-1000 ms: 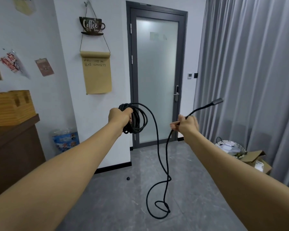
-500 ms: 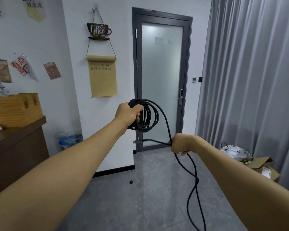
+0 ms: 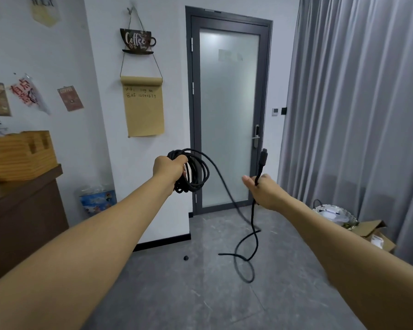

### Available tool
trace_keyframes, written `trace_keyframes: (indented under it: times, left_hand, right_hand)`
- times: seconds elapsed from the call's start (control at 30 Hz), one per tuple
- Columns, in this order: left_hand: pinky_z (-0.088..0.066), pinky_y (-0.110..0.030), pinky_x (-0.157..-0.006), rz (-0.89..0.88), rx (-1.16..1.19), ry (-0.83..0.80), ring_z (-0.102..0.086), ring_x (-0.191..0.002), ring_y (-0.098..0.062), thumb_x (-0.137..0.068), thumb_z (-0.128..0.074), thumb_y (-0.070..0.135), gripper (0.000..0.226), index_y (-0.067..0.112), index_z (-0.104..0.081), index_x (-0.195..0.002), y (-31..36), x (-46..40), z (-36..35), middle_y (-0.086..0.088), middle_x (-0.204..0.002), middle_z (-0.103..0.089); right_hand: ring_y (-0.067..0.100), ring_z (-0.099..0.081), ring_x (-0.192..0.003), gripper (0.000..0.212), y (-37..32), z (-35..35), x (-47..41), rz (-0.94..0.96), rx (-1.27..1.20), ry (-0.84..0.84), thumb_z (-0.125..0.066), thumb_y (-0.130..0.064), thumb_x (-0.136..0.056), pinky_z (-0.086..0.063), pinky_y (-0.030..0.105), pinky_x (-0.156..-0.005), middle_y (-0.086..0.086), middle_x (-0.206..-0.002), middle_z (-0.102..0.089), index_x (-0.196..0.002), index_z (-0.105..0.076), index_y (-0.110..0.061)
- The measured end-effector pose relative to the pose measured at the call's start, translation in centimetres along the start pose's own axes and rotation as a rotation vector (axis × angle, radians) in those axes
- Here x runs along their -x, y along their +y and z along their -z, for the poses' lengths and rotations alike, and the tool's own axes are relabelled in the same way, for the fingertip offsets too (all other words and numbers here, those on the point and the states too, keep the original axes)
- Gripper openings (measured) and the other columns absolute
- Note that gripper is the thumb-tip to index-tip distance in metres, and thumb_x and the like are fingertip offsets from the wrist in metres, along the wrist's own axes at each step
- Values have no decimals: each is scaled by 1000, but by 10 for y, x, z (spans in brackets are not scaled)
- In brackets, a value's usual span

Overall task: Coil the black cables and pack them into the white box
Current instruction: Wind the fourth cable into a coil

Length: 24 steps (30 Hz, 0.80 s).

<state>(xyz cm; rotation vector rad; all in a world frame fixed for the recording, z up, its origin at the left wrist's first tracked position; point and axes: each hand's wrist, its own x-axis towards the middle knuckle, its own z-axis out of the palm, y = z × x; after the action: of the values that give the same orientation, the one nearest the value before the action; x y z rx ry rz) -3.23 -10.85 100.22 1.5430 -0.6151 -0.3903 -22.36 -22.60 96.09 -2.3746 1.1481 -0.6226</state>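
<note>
We stand in a room, both arms out in front. Our left hand [image 3: 169, 166] grips a bundle of finished loops of thin black rubber-sheathed cable [image 3: 196, 172], fingers curled through the coil, which hangs from the fist at chest level before the frosted glass door [image 3: 228, 115]

Our right hand [image 3: 264, 189] pinches the same cable just below its free end; the black plug [image 3: 263, 157] stands upright above the fingers. Between the two hands the slack runs down from the coil, sags to the grey tiled floor [image 3: 177, 294] and lies there in a crossed loop [image 3: 244, 265] before rising to the right hand

White box: we do not see one for certain. An open brown cardboard carton [image 3: 373, 234] and a pale wire basket [image 3: 334, 214] sit low at the right by the grey curtain [image 3: 355, 103]; neither reads as the target

Stage, as we judge it: coiling nearly done, last turns outstanding, packing not begun

Risks from here:
- the crossed loop on the floor may draw into a kink or knot if we pull the slack straight up
- the left fist is crowded; adding turns could let earlier loops slip off and spill
- the plug, upright and loose-ended, may whip and snag the bundle
- uneven final turns would leave a coil too wide or springy to sit in a box
</note>
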Motion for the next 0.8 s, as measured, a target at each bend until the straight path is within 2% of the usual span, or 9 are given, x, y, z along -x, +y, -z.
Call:
trace_keyframes:
  times: [0.07,0.17,0.33,0.47,0.53,0.6,0.7,0.73,0.8]
  left_hand:
    - [-41,-24,-55,11,6,36,-49,-53,-17,-84,-58,16,24,10,-50,-63,-1,-2,2,-2,-59,-52]
    - [-41,-25,-53,21,13,93,-50,-51,-17,-85,-57,14,24,9,-50,-62,-3,-5,7,-3,-58,-52]
    - [-42,-25,-57,1,18,41,-49,-53,-17,-85,-57,16,25,10,-50,-62,-1,-3,11,-3,-58,-52]
    - [-39,-24,-55,-24,7,-104,-48,-50,-15,-85,-58,17,28,14,-48,-59,4,5,9,3,-49,-50]
    - [-40,-24,-56,-36,13,-158,-48,-48,-14,-84,-59,16,29,15,-48,-57,6,8,7,6,-43,-48]
    - [-39,-24,-57,-39,15,-202,-47,-47,-12,-83,-59,16,28,16,-48,-58,7,10,3,8,-43,-47]
    - [-38,-21,-52,-41,18,-249,-48,-45,-11,-85,-59,17,28,17,-48,-60,5,13,-1,7,-47,-48]
    - [-39,-20,-50,-36,31,-253,-48,-45,-11,-85,-59,17,28,17,-49,-59,5,13,-2,7,-47,-49]
    - [-40,-21,-51,-25,41,-246,-49,-44,-11,-86,-60,18,29,16,-49,-59,4,13,0,7,-44,-49]
  right_hand:
    - [17,-42,-57,55,3,6,-1,-119,-13,100,-24,-53,-97,-39,30,-61,4,-69,-42,-69,-48,-12]
    - [21,-47,-52,56,9,13,-4,-379,-534,155,-37,-45,-98,-41,28,-48,10,-63,-53,-89,-62,4]
    - [22,-52,-55,18,15,17,-5,-640,-1128,216,-52,-7,-95,-56,31,-45,17,-78,-53,-109,-53,3]
    - [30,-65,-97,30,5,7,-6,-669,-1125,195,-45,3,-94,-57,32,-75,24,-128,-51,-123,-47,2]
    - [28,-65,-101,30,-11,1,-6,-616,-1084,161,-45,-1,-95,-55,33,-84,23,-122,-55,-124,-48,1]
    - [19,-63,-84,26,-28,-6,-8,-484,-998,60,-47,-11,-96,-51,29,-74,15,-104,-59,-120,-52,-3]
    - [13,-59,-88,32,-47,-15,-9,-320,-883,-109,-40,-33,-99,-35,33,-94,2,-100,-63,-111,-58,-10]
    - [13,-60,-86,35,-51,-18,-8,-293,-868,-157,-37,-37,-99,-33,33,-94,2,-95,-65,-102,-60,-11]
    - [15,-61,-73,42,-54,-22,-7,-253,-871,-206,-34,-40,-100,-36,27,-75,3,-78,-64,-84,-60,-11]
